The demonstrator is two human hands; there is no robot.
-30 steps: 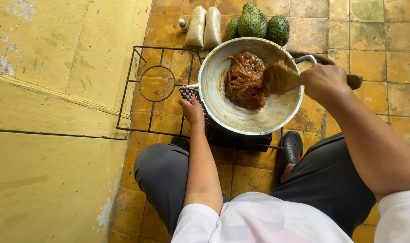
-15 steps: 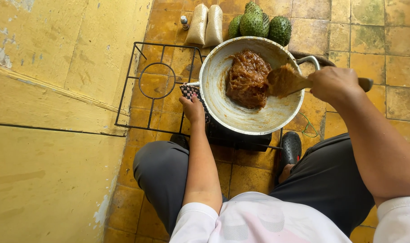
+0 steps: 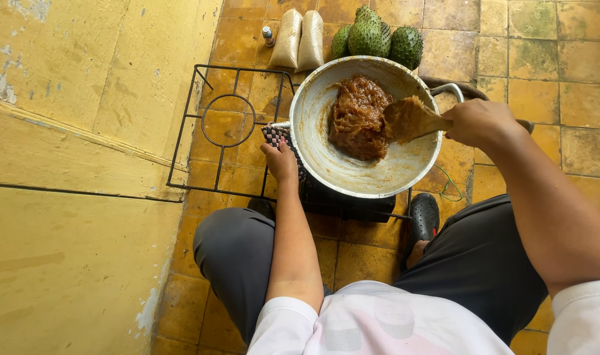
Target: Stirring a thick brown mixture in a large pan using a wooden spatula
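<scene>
**Hands at the pan: stirring a thick brown paste**

Left hand (image 3: 281,160) was closed on the pan's near handle through a checked cloth pad (image 3: 274,135), steadying the pan (image 3: 352,172). Right hand (image 3: 479,122) was closed around the handle of a wooden paddle (image 3: 408,118), whose blade rested inside the pan, touching the right side of the paste (image 3: 358,117). The paste lay gathered in one sticky lump in the far half of the pan; the near wall showed only a thin smear. Judged from this, the mixture had already thickened well and pulled together, though it was not yet out of the pan. The pan sat on a dark burner beside a bare wire stand (image 3: 224,128) on the tiled floor (image 3: 537,72). Beyond it lay two filled bags (image 3: 300,41), a small bottle (image 3: 268,35) and three spiny green fruits (image 3: 379,38).
</scene>
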